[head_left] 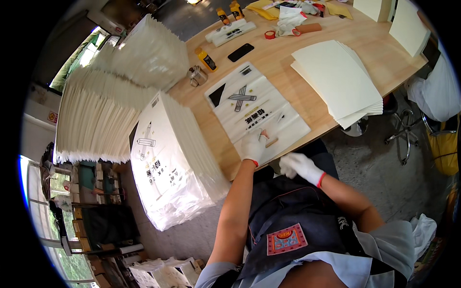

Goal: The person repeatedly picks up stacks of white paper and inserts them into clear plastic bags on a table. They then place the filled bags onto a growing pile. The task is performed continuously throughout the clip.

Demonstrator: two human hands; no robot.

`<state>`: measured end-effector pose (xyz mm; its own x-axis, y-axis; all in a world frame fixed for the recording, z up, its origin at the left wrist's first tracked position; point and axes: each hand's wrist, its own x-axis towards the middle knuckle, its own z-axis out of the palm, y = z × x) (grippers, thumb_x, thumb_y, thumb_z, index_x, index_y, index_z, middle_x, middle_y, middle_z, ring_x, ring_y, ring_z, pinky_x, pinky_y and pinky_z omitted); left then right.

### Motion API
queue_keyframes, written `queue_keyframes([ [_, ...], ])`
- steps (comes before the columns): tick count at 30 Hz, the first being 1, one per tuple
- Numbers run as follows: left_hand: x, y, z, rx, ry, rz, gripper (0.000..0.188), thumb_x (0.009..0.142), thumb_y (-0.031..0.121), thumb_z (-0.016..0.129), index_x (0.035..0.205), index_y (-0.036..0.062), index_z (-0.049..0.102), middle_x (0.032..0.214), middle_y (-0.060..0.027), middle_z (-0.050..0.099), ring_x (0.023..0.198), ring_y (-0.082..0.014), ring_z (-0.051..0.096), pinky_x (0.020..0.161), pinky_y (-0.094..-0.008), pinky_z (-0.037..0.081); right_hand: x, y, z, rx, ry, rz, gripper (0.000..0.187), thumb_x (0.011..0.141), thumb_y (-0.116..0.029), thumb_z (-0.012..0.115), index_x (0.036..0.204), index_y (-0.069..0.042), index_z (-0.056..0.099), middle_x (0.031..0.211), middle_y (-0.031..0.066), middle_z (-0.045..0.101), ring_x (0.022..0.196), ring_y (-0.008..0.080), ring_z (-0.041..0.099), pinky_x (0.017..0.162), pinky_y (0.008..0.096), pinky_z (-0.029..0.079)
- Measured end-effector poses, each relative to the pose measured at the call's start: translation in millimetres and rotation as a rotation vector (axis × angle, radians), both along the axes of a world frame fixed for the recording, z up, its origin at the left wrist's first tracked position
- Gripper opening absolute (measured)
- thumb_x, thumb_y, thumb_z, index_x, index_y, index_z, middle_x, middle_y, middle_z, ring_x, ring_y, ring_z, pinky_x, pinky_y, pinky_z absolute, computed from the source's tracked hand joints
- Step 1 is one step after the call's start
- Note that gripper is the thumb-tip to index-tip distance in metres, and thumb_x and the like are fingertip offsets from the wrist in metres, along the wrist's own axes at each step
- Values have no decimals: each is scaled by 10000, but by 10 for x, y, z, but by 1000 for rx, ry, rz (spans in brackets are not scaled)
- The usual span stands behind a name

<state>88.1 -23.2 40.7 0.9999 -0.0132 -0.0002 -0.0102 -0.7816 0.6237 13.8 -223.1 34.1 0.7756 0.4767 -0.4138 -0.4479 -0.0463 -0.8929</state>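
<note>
A flat, clear plastic bag (281, 113) printed with crossed pencils and black lettering lies on the table in front of me. My left hand (253, 146), in a white glove with a red cuff, rests on its near end. Its fingers are stretched out over the plastic, with bare fingertips showing. Beside those fingertips is a small tan strip (272, 142). My right hand (301, 167), gloved the same way, hangs just off the table's near edge. Its fingers are loosely bent and apart, and I see nothing in them.
At right lies a fanned stack of cream paper sheets (331, 77). Tall piles of bagged paper (163, 158) stand at left. A phone (241, 52), an orange bottle (206, 60), a metal mug (197, 76) and a red tape roll (270, 34) sit farther back. A wheeled chair (401, 127) stands beyond the table's right edge.
</note>
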Motion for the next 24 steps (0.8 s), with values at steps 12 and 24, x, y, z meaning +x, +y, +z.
queue_keyframes([
  [12, 123, 248, 81, -799, -171, 325, 165, 954, 206, 507, 845, 103, 574, 724, -28, 586, 668, -168, 538, 644, -317, 449, 758, 378, -64, -694, -475, -189, 466, 893, -508, 439, 1032, -113, 643, 924, 137, 666, 860, 315, 630, 745, 414, 468],
  [24, -91, -67, 744, -861, -62, 35, 140, 904, 81, 576, 1042, 92, 554, 754, 56, 534, 614, -24, 444, 538, -182, 365, 394, -548, 585, -385, -110, 23, 523, 901, -500, 504, 660, -47, 604, 566, 50, 601, 485, 190, 564, 524, 332, 423],
])
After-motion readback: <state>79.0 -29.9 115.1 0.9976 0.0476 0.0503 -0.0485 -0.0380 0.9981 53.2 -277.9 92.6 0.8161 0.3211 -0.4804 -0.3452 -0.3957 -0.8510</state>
